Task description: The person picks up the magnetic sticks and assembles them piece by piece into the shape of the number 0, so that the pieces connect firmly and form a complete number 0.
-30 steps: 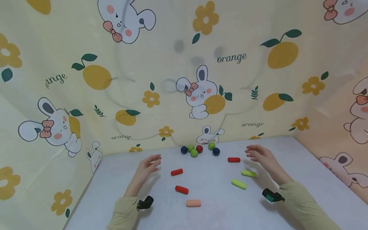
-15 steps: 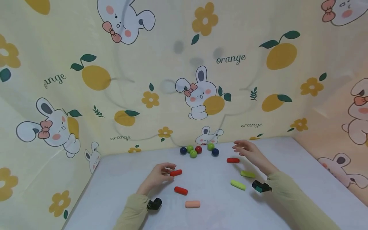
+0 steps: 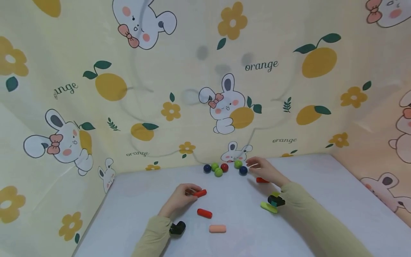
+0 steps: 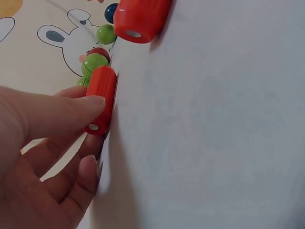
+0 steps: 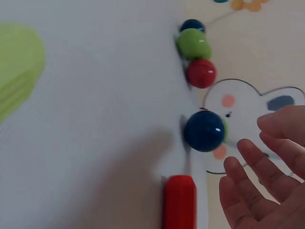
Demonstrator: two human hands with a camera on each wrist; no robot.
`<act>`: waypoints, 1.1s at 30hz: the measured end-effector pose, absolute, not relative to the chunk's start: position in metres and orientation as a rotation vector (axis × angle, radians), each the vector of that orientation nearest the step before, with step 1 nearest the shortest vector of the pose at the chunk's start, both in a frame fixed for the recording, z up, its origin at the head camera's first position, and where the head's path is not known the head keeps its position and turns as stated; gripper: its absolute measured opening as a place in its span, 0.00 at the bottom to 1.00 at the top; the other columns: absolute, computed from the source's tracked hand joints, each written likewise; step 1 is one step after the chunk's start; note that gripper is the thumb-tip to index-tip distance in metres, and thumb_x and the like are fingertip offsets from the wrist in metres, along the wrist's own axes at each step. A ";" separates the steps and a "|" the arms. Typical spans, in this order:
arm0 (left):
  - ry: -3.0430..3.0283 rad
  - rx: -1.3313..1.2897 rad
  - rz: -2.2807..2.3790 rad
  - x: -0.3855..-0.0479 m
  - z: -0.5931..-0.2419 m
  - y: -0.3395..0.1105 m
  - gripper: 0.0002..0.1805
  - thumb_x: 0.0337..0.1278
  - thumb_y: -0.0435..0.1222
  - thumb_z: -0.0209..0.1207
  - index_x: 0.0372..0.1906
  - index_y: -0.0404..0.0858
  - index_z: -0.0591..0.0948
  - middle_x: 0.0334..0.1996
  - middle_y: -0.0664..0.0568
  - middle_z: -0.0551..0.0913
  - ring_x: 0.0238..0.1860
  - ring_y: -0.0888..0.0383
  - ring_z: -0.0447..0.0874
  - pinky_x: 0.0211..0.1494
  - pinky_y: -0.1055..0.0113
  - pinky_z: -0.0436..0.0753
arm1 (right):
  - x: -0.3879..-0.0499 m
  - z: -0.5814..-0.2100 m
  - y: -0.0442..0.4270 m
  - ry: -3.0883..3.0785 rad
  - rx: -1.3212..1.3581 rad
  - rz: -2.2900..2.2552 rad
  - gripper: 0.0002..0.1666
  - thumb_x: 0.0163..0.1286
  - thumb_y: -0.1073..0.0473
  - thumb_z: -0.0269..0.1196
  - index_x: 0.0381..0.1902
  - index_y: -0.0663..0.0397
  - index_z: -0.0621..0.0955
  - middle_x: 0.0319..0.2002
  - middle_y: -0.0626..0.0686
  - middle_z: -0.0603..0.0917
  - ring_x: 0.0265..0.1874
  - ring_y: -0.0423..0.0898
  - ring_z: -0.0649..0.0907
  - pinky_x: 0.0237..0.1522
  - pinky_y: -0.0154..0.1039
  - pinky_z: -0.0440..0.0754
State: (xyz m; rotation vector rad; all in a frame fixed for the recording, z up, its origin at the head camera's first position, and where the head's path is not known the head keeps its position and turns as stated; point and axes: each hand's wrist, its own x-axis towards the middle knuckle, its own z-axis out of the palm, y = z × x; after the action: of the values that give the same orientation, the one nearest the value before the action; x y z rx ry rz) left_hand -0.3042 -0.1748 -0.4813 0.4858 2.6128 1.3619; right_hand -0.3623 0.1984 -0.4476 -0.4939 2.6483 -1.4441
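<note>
My left hand point(image 3: 181, 198) pinches a red cylinder point(image 3: 200, 193) between thumb and fingers at the left of the table. In the left wrist view the thumb lies on that red cylinder point(image 4: 102, 95). My right hand point(image 3: 265, 170) hovers with fingers apart just right of a dark blue ball point(image 3: 243, 170) and a green ball point(image 3: 238, 164). The right wrist view shows the right hand point(image 5: 271, 176) beside the blue ball point(image 5: 205, 131), not touching it. Another red cylinder point(image 3: 262, 180) lies partly hidden under the right hand.
Nearer the front lie a red cylinder point(image 3: 204, 213) and a pink one point(image 3: 217, 228). A yellow-green cylinder point(image 3: 268, 207) lies below the right wrist, with another mostly hidden. Along the back are a blue ball point(image 3: 207, 168), green balls point(image 3: 218, 172) and a red ball point(image 3: 224, 167).
My left hand has moved right and forward from its earlier place and taken hold of the red cylinder. My right hand has moved left, up to the blue and green balls.
</note>
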 end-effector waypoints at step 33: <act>2.536 0.496 1.484 -0.303 -0.463 -0.155 0.18 0.61 0.32 0.60 0.56 0.38 0.80 0.47 0.55 0.82 0.49 0.54 0.77 0.53 0.57 0.79 | -0.374 -0.464 0.171 2.673 -0.570 -1.220 0.23 0.59 0.71 0.65 0.54 0.57 0.79 0.56 0.57 0.77 0.51 0.54 0.77 0.55 0.52 0.74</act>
State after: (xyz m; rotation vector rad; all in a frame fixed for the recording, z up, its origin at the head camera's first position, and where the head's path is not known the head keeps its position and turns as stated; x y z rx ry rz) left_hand -0.3030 -0.1550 -0.4631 0.4962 2.5360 1.4844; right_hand -0.3742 0.1714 -0.4642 -0.5699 2.6726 -1.2203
